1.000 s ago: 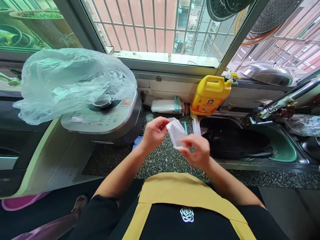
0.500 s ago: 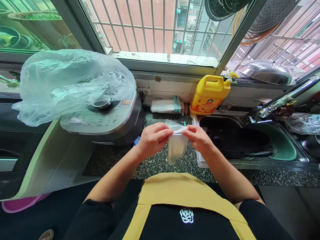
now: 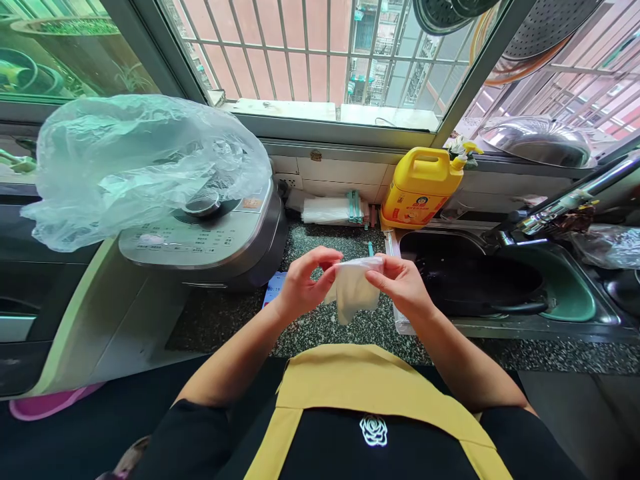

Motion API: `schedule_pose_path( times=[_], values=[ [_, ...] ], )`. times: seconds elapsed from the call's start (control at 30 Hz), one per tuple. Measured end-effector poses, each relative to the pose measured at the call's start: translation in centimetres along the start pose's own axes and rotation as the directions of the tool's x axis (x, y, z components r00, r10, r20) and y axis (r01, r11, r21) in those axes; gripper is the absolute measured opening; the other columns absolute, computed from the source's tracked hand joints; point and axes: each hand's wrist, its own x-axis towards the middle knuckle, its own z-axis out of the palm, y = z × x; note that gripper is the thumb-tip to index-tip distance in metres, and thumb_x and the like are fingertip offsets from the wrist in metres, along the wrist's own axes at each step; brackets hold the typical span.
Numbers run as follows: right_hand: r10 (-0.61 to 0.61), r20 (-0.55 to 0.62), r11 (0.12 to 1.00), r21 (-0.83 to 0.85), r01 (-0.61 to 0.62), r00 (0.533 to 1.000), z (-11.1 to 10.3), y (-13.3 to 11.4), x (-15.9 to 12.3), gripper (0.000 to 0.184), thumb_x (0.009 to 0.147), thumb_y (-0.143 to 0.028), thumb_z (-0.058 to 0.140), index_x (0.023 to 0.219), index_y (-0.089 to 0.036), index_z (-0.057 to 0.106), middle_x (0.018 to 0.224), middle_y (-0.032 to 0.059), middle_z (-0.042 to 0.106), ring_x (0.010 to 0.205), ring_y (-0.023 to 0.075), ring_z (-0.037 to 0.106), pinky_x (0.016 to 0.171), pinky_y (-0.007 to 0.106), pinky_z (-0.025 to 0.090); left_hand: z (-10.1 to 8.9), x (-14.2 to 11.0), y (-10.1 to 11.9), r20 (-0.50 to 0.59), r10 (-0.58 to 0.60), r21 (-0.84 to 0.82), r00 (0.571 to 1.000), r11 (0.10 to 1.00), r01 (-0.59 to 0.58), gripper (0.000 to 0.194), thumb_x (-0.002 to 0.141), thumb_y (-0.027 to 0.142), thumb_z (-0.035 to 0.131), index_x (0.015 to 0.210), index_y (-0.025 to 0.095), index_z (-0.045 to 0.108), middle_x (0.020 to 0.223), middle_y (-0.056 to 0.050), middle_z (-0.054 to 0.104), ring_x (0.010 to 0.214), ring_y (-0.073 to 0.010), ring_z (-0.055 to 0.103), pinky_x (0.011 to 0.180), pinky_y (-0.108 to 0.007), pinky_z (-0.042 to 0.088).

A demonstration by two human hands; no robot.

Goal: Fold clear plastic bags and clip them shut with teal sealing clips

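A small, pale, translucent plastic bag (image 3: 356,293) hangs over the counter between my two hands, its lower part drooping. My left hand (image 3: 311,283) pinches its upper left edge between thumb and fingers. At the upper right corner, my right hand (image 3: 400,283) grips it, thumb in front and fingers behind. Whether anything is inside the bag I cannot tell. Just left of my left hand, a phone (image 3: 274,288) with a lit screen lies partly behind my wrist.
On the left stands a rice cooker (image 3: 200,243) under a large crumpled plastic bag (image 3: 145,167). A stack of packed bags (image 3: 327,210) lies by the wall. A yellow jug (image 3: 420,187) stands beside the sink (image 3: 575,287), which holds a black pan (image 3: 480,283).
The small bag's top edge has folded over and its bottom has swung up slightly. My right hand has turned, its thumb now in front. More of the phone shows.
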Motion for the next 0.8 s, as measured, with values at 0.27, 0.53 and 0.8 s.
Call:
schedule_pose_path(
  times=[0.27,0.53,0.8],
  values=[
    [-0.145,-0.051,0.974,-0.181,0.133,0.988,0.2,-0.5,0.0,0.037,0.074,-0.045,0.066,0.057,-0.018,0.049,0.06,-0.0035,0.041,0.061,0.0104,0.038,0.06,0.026,0.034,0.4,0.7,0.1,-0.032,0.08,-0.001,0.996,0.997,-0.08,0.013,0.086,0.014,0.055,0.095,0.018,0.062,0.08,-0.003,0.065,0.073,-0.0104,0.06,0.065,-0.022,0.05],
    [-0.208,-0.04,0.946,-0.264,0.191,0.977,0.2,-0.4,0.5,0.039,0.074,-0.05,0.067,0.058,-0.019,0.05,0.06,-0.0034,0.044,0.06,0.0108,0.041,0.061,0.027,0.037,-0.9,1.6,0.4,0.058,0.101,0.051,0.993,0.993,-0.104,0.016,0.086,0.008,0.053,0.093,0.018,0.063,0.082,-0.003,0.066,0.075,-0.0092,0.061,0.066,-0.021,0.051],
    [-0.185,0.05,0.983,0.008,0.184,0.982,-0.5,0.0,2.0,0.058,0.062,-0.067,0.068,0.099,-0.023,0.062,0.095,0.004,0.061,0.083,0.0163,0.054,0.071,0.029,0.044,-1.2,1.9,0.9,0.084,0.11,0.024,0.99,0.993,-0.112,0.012,0.088,0.015,0.051,0.091,0.017,0.062,0.079,-0.004,0.066,0.072,-0.01,0.061,0.063,-0.022,0.051]
  ],
)
